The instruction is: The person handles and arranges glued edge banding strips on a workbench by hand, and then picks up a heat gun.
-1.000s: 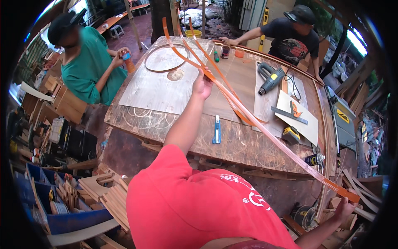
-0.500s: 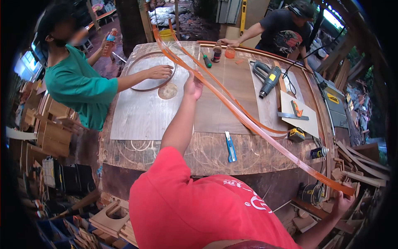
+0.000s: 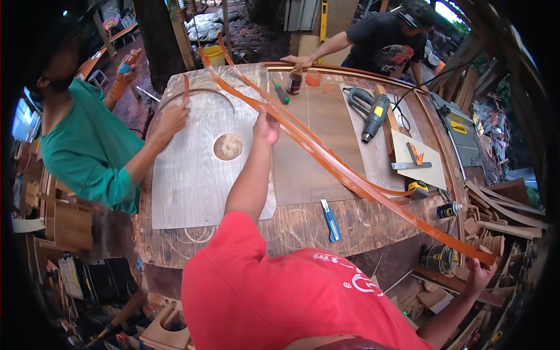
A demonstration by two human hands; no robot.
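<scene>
A long, glossy orange-brown strip (image 3: 434, 233) runs slantwise from the far side of the workbench to its near right corner. My left hand (image 3: 266, 126) is closed around it near the middle of the bench, with the arm stretched out. At the near right, past the bench edge, my right hand (image 3: 480, 270) grips the strip's end. A second thin orange-brown length lies close beside it, its near end by a yellow-and-black tape measure (image 3: 417, 189). Below the strip, a blue utility knife (image 3: 331, 221) rests on the bench (image 3: 291, 224).
Across the left side, a person in green (image 3: 87, 146) holds a bottle (image 3: 121, 76) and a thin brown hoop (image 3: 204, 93) over a pale panel (image 3: 186, 186) with a round hole. Another person (image 3: 385, 44) leans in at the back. A heat gun (image 3: 374, 119) lies right of centre.
The person in green has moved left and raised the hoop's edge from the panel. My hands keep their grip; the strip's far end has shifted left in view.
</scene>
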